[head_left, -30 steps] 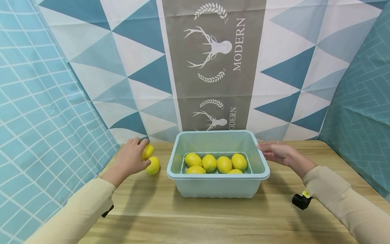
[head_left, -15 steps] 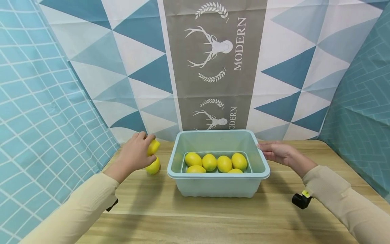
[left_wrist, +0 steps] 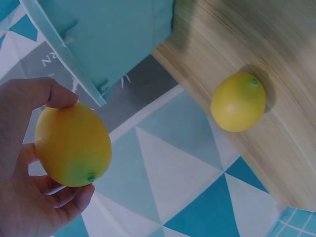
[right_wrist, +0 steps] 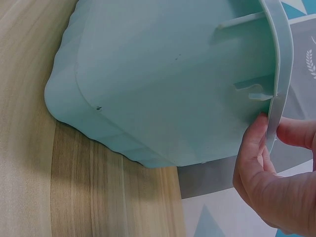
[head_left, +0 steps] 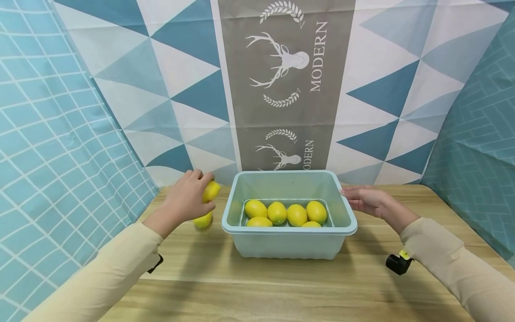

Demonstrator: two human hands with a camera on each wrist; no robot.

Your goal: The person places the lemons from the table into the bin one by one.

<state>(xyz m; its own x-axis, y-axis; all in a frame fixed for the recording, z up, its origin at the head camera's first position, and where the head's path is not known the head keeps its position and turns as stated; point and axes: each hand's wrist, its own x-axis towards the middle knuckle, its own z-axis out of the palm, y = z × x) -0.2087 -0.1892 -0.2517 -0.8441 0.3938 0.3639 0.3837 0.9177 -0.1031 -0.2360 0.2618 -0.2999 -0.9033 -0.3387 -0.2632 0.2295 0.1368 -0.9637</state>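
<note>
My left hand [head_left: 186,196] holds a yellow lemon [head_left: 211,191] above the table, left of the light blue plastic basin [head_left: 287,246]. In the left wrist view, thumb and fingers curl round this lemon [left_wrist: 74,143], its green tip showing. A second lemon [head_left: 203,220] rests on the table below that hand, partly hidden by it in the head view. Inside the basin lie several lemons [head_left: 297,215]. At the basin's right side my right hand [head_left: 368,202] pinches the rim; the right wrist view shows the thumb and fingers on either side of the rim [right_wrist: 277,106].
The basin stands on a wooden table [head_left: 281,290] near its back edge. Behind hangs a patterned cloth [head_left: 281,89]; blue tiled cloths flank the left [head_left: 52,134] and right. A small black device [head_left: 398,264] is strapped at the right wrist.
My left hand has moved right toward the basin with its lemon, now partly covering the lemon on the table. The right hand keeps its place on the rim.
</note>
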